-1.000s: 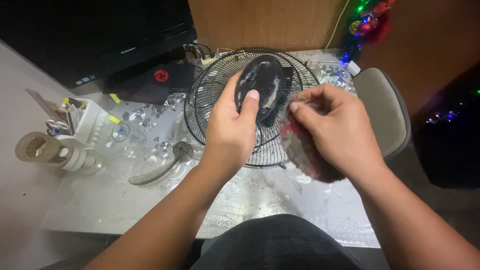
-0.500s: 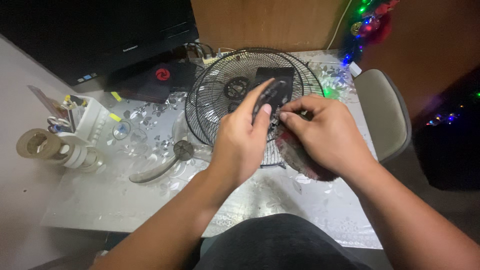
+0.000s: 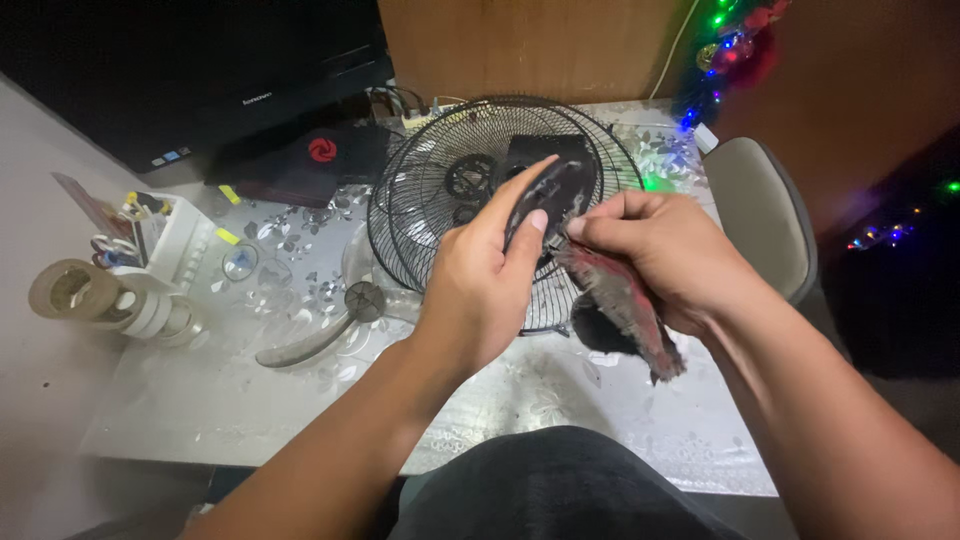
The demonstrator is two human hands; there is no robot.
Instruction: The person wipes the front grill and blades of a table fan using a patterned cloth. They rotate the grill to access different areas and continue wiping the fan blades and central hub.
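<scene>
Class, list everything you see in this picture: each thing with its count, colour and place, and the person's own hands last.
Fan blade: one, black, dusty, held above the grille.
Cloth: one, red and grey, hanging from the right hand.
Fan grille: one, black wire, on the table behind the hands.
Table: one, clear floral cover.
Tape rolls: a few, beige and white, far left.
Organiser: one, white, left, holding scissors.
Monitor: one, black, top left.
Chair: one, grey, right.
Fairy lights: one string, coloured, top right.
Left hand: holds the blade.
Right hand: presses the cloth to the blade.
</scene>
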